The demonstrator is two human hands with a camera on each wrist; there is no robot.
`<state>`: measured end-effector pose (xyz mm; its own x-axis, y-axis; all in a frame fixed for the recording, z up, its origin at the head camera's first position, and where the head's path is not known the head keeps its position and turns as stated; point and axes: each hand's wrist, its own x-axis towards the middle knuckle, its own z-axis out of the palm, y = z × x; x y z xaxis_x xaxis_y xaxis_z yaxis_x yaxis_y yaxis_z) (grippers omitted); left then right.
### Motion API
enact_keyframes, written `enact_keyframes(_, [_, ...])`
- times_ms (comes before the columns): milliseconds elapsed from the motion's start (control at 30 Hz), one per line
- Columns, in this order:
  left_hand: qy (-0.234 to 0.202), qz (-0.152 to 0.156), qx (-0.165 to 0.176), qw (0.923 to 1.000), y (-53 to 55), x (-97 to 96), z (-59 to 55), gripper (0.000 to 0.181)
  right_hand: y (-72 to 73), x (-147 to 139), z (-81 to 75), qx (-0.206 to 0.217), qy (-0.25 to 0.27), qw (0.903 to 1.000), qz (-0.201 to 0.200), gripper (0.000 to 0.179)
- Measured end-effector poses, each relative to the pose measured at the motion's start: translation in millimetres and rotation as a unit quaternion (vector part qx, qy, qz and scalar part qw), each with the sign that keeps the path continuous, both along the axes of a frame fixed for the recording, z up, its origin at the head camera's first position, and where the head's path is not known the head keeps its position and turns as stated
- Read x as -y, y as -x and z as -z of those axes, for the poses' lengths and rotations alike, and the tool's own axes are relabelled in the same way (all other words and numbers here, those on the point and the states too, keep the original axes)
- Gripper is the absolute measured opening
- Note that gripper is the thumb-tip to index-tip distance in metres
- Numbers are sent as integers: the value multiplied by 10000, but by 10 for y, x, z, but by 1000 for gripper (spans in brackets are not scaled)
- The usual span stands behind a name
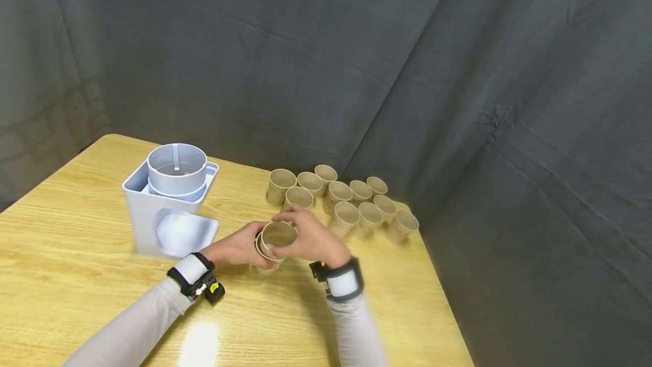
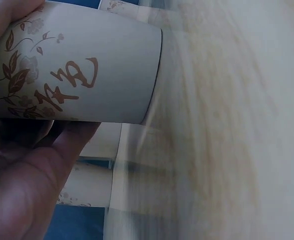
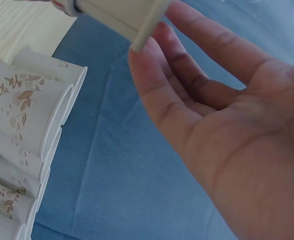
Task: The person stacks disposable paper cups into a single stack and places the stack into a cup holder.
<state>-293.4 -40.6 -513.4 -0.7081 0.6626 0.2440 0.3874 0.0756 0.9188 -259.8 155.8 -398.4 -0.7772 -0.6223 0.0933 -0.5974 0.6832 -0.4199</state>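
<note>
In the head view, my left hand [image 1: 243, 246] grips a paper cup [image 1: 267, 271] above the wooden table. A second paper cup [image 1: 279, 233] sits inside it, its rim standing a little higher. My right hand [image 1: 316, 238] pinches this inner cup near its rim. Brown flowers and lettering decorate the held outer cup [image 2: 82, 70] in the left wrist view, where the fingers curl round it. From the right wrist, the fingertips [image 3: 146, 62] touch the rim of the inner cup [image 3: 122, 17]; much of that cup is out of frame.
Several upright paper cups [image 1: 347, 214] stand grouped at the table's back right. To the left is a white box-shaped dispenser [image 1: 145, 220] with a round container [image 1: 176, 183] on top and a flat flap in front. Dark grey curtains [image 1: 285, 61] hang behind the table [image 1: 254, 321].
</note>
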Motion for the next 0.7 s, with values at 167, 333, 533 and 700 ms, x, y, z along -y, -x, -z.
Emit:
enact_keyframes(167, [-2,18,66,10000,-2,0,1,55,-1,25,22,-30,-117,9999,27,60])
enact_keyframes(333, [-67,94,19,9999,-4,9,-4,55,41,53,68,166,-63,9997,-153,54])
enact_keyframes(533, [-50,151,-88,9998,4,14,-3,55,90,76,148,274,-74,9994,-184,52])
enact_keyframes(700, [-90,173,23,9998,4,17,4,54,91,89,157,262,41,9996,-133,52])
